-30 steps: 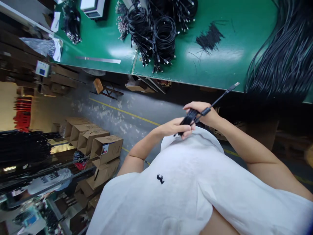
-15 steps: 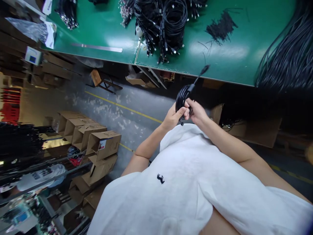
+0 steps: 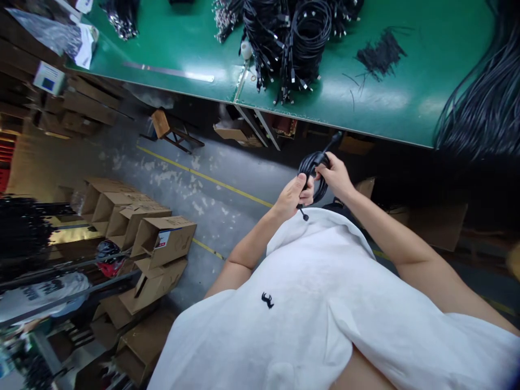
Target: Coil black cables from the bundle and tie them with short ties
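A coiled black cable [image 3: 311,161] is held between my two hands, just off the near edge of the green table. My left hand [image 3: 296,194] is closed around the lower left side of the loops. On the right side of the coil, the fingers of my right hand [image 3: 333,176] pinch the cable. One thicker cable end [image 3: 335,140] sticks out beyond the coil toward the table, and a small connector [image 3: 304,216] hangs below my left hand.
On the green table [image 3: 174,57] lie bundled black cables [image 3: 306,40], a pile of short black ties [image 3: 382,54], a metal ruler [image 3: 179,73] and long loose cables [image 3: 483,103]. Cardboard boxes [image 3: 166,238] and a wooden stool [image 3: 160,123] stand on the floor.
My right hand has shifted slightly right and the coil looks wider, its loops more visible. The protruding cable end has dropped away from the table edge. The view has shifted a little.
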Motion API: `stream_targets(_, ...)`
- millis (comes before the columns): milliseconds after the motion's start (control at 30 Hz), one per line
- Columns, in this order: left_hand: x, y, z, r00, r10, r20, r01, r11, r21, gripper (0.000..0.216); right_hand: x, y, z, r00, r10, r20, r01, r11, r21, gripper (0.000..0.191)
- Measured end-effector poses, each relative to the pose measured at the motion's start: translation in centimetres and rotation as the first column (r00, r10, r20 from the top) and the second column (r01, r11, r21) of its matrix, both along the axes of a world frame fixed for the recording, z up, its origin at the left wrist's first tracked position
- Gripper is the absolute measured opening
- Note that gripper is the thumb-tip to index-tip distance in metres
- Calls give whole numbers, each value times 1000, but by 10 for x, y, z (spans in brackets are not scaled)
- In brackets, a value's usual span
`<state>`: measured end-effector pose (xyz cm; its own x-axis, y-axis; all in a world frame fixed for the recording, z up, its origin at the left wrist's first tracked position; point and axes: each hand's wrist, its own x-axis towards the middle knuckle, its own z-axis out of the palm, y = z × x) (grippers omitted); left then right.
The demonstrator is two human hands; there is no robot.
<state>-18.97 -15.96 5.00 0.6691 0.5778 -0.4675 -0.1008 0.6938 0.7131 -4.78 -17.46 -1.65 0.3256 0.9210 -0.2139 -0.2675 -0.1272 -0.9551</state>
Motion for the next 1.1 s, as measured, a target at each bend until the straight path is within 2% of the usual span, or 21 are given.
stream_targets(33, -5, 0, 0, 998, -58, 17, 58, 998, -35, 40, 9, 2, 5, 974, 65, 218, -80, 995, 60, 13)
stream_targets(67, -9, 0, 0, 994, -104, 34, 106, 992, -64, 39, 17, 3, 10, 908, 137, 397, -183, 980, 82, 17)
stream_targets(100, -13, 0, -1, 989, -135, 53, 139, 986, -87, 39, 24, 3, 15, 831, 204, 518, -278, 958, 69, 20)
stream_targets(167, -19, 1, -2, 979, -174, 109, 187, 975, -119, 40, 33, 2, 24, 718, 285, 635, -381, 924, 16, 18)
stream_targets(267, -24, 8, -2, 955, -217, 200, 246, 960, -132, 42, 38, -2, 31, 665, 310, 679, -399, 917, -27, 16)
stream_targets(367, -21, 23, 1, 942, -293, 166, 311, 946, -93, 35, 42, 0, 32, 676, 356, 646, -402, 912, -82, 20)
stream_targets(467, -10, 41, 0, 923, -383, 49, 380, 923, 58, 39, 52, 15, 26, 747, 336, 575, -391, 920, -29, 17)
stream_targets(533, 3, 50, -4, 924, -380, -43, 381, 902, 204, 41, 64, 28, 17, 792, 293, 537, -378, 924, 53, 14)
stream_targets(600, 17, 58, -11, 929, -351, -117, 370, 882, 291, 42, 80, 39, 6, 801, 310, 512, -406, 910, 84, 15)
stream_targets(633, 25, 61, -14, 930, -337, -146, 366, 883, 296, 43, 90, 42, 1, 778, 338, 530, -439, 896, 73, 17)
stream_targets(700, 40, 70, -20, 937, -282, -206, 331, 906, 264, 45, 112, 42, -4, 665, 382, 642, -491, 871, -9, 27)
stream_targets(767, 54, 81, -24, 933, -215, -287, 286, 929, 234, 44, 135, 36, 0, 484, 405, 776, -513, 849, -124, 37)
stream_targets(833, 71, 95, -26, 907, -207, -366, 304, 924, 231, 41, 155, 34, 11, 336, 408, 849, -547, 818, -177, 32)
stream_targets(900, 91, 109, -25, 862, -275, -425, 398, 888, 232, 38, 169, 42, 23, 264, 372, 890, -625, 769, -136, 34)
stream_targets(967, 113, 121, -22, 820, -345, -457, 477, 854, 210, 38, 180, 60, 28, 232, 290, 928, -683, 728, -57, 40)
stream_targets(1033, 134, 131, -19, 798, -396, -454, 504, 851, 145, 40, 193, 83, 21, 181, 244, 953, -741, 670, -31, 43)
stream_targets(1100, 150, 139, -16, 802, -425, -420, 491, 869, 59, 42, 208, 103, 9, 123, 239, 963, -810, 585, -42, 41)
